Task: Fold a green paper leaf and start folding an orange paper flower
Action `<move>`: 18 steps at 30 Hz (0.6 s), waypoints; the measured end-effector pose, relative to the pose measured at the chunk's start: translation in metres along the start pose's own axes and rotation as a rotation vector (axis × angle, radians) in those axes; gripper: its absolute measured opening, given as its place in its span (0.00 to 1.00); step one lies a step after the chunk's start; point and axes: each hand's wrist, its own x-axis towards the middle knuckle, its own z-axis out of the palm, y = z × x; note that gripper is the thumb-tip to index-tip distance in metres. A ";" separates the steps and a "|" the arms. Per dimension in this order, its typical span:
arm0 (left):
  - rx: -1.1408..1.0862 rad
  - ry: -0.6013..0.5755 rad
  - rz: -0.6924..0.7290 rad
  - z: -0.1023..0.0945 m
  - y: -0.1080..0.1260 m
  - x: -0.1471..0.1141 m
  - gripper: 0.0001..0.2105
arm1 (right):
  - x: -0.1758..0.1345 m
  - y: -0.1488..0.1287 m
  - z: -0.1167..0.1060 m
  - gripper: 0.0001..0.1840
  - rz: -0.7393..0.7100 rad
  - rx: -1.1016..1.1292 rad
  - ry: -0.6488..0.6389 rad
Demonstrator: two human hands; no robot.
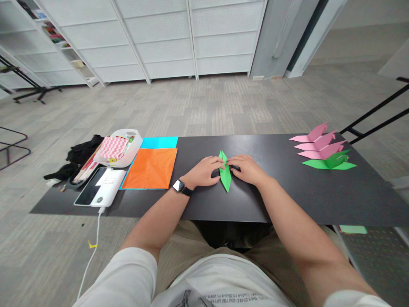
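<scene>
The left fingers (217,161) lie over the near-upright edge of a narrow folded green paper (226,181), and the right fingers (235,161) meet it from the opposite side; whether either pinches it, I cannot tell. The paper lies mid-worktop (271,147), pointed ends facing toward and away from the person, well apart from the orange sheet (150,168).

Black cloth (85,149) lies beside a white box (136,143), while white cabinets (162,42) stand across the gray floor (159,106).
</scene>
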 end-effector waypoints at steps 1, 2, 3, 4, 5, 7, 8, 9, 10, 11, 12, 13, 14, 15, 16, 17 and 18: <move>-0.011 0.009 0.014 0.000 -0.001 0.000 0.15 | 0.000 0.001 -0.001 0.19 -0.005 0.012 -0.002; -0.020 0.019 0.028 0.001 -0.003 0.000 0.13 | -0.001 0.002 -0.001 0.18 -0.010 0.025 -0.005; -0.027 0.028 0.037 0.001 -0.004 0.000 0.11 | -0.001 0.002 -0.002 0.18 -0.013 0.037 -0.008; -0.032 0.037 0.041 0.002 -0.005 0.000 0.10 | -0.002 0.003 -0.003 0.18 -0.014 0.048 -0.012; -0.039 0.045 0.041 0.003 -0.005 0.001 0.08 | -0.002 0.004 -0.004 0.18 -0.015 0.057 -0.017; -0.062 0.062 0.026 0.004 -0.006 0.001 0.07 | -0.003 0.004 -0.005 0.19 -0.015 0.069 -0.029; -0.077 0.071 0.011 0.005 -0.006 0.002 0.06 | -0.003 0.004 -0.006 0.19 -0.014 0.073 -0.032; -0.094 0.082 -0.005 0.005 -0.006 0.002 0.06 | -0.004 0.004 -0.006 0.18 -0.012 0.076 -0.033; -0.110 0.090 -0.024 0.005 -0.006 0.002 0.06 | -0.004 0.003 -0.007 0.18 -0.012 0.077 -0.033; -0.123 0.097 -0.041 0.005 -0.005 0.002 0.06 | -0.004 0.002 -0.007 0.17 -0.013 0.077 -0.032; -0.133 0.103 -0.056 0.005 -0.005 0.002 0.06 | -0.003 0.001 -0.007 0.17 -0.015 0.074 -0.029; -0.139 0.105 -0.066 0.005 -0.004 0.002 0.06 | -0.003 -0.001 -0.007 0.16 -0.017 0.068 -0.023; -0.143 0.104 -0.072 0.004 -0.004 0.002 0.06 | -0.002 -0.003 -0.007 0.14 -0.020 0.061 -0.014; -0.144 0.102 -0.076 0.003 -0.003 0.002 0.06 | -0.001 -0.004 -0.007 0.13 -0.022 0.054 -0.002; -0.143 0.097 -0.075 0.003 -0.003 0.002 0.07 | 0.000 -0.006 -0.007 0.11 -0.025 0.048 0.013; -0.137 0.087 -0.070 0.002 -0.003 0.002 0.07 | 0.001 -0.007 -0.006 0.09 -0.027 0.044 0.027; -0.123 0.075 -0.063 0.002 -0.004 0.002 0.07 | 0.001 -0.008 -0.006 0.08 -0.030 0.042 0.037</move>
